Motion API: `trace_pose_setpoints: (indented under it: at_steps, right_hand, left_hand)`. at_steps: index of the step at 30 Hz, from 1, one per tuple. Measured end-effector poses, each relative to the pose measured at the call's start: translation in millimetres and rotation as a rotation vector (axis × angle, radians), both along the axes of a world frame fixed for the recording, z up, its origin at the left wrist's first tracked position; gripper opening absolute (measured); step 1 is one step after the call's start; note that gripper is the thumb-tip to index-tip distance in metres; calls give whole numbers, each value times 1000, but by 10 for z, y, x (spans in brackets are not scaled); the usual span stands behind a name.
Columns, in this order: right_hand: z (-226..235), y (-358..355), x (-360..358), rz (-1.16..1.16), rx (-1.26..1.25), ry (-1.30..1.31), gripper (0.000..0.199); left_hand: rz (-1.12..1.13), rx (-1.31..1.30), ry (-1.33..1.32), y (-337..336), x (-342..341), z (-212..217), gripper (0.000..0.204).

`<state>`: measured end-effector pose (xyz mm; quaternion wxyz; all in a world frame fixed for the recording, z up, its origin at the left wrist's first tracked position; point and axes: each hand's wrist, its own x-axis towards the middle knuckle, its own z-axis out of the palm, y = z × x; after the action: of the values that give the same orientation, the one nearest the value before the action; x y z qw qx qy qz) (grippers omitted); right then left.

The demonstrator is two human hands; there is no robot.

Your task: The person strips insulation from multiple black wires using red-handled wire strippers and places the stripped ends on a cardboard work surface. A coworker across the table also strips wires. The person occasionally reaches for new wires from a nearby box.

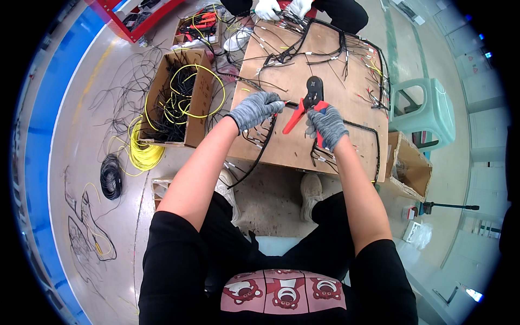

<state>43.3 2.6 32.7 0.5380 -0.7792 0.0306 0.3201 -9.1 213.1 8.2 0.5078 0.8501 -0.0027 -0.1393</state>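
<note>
On the floor at far left: a black wire coil (110,176), then a yellow coil (142,150) just beside a cardboard box (201,97) holding loose black and yellow wires.

Left hand (254,110), grey glove, closed in a narrow pinch on a thin wire (288,103); the wire end is fed toward the crimper (310,101). Hand sits over the left part of the plywood board (292,70).

Crimper: black head, red handles, just right of the left hand, head pointing away from the person. Right hand (326,125), grey glove, wrapped around the red handles; handles look partly spread, so the squeeze seems not yet made.

Board carries a black wire harness (325,51) routed along its far and right edges, many branches with white tags. Several loose ends hang off the near edge, apparently unfinished. Judgement: routing mostly laid, terminal crimping under way, a good share of ends left.

Far side: another person's white-gloved hands (281,8) at the harness. Right of board: green plastic stool (430,105), open carton (411,168) below it.
</note>
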Motion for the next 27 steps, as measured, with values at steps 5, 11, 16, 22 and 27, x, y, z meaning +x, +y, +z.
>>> trace_pose_setpoints:
  at_steps: [5,11,16,22,27]
  right_hand:
    - [-249,-23,69,5,183,-254,21]
    - [-285,82,6,123,54,-556,22]
    - [-336,110,14,142,72,-609,22]
    - [-312,148,-35,196,-90,-680,23]
    - [-370,119,29,143,59,-654,23]
  left_hand:
    - [-70,-8,-63,-90,34,-1,35]
    - [-102,25,-3,-170,-2,151,34]
    - [-111,63,-76,-137,6,98,37]
    - [-79,99,-81,-181,4,109,38]
    - [-33,17,-74,-153,0,81,39]
